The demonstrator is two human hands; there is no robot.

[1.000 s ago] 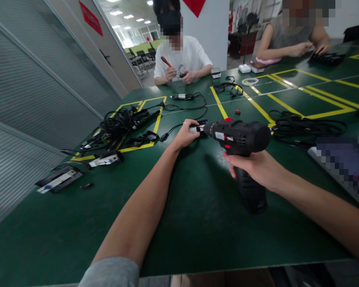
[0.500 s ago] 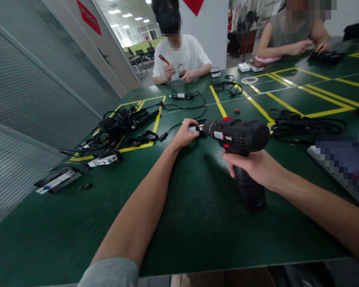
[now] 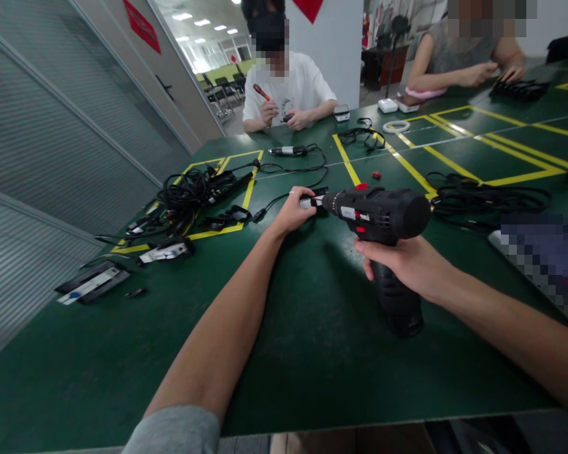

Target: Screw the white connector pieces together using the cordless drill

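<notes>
My right hand (image 3: 402, 261) is wrapped round the handle of a black power drill (image 3: 383, 214), which points left. The drill's tip meets a small black and white device (image 3: 310, 202) on the green table (image 3: 312, 353). Fingers of my left hand (image 3: 294, 211) pinch that device from its left side. The drill's chuck hides part of it. A black cable with a plug (image 3: 260, 215) lies just left of my left hand.
Tangled black cables (image 3: 189, 192) lie inside yellow tape at the left, near opened device parts (image 3: 94, 282). More cables (image 3: 487, 198) and a pixelated flat object (image 3: 544, 265) are at the right. Across the table, a person in white (image 3: 288, 88) holds a red screwdriver (image 3: 261, 93); another person sits at the right.
The whole view has shifted very slightly. Both hands, the drill and the device keep the same arrangement.
</notes>
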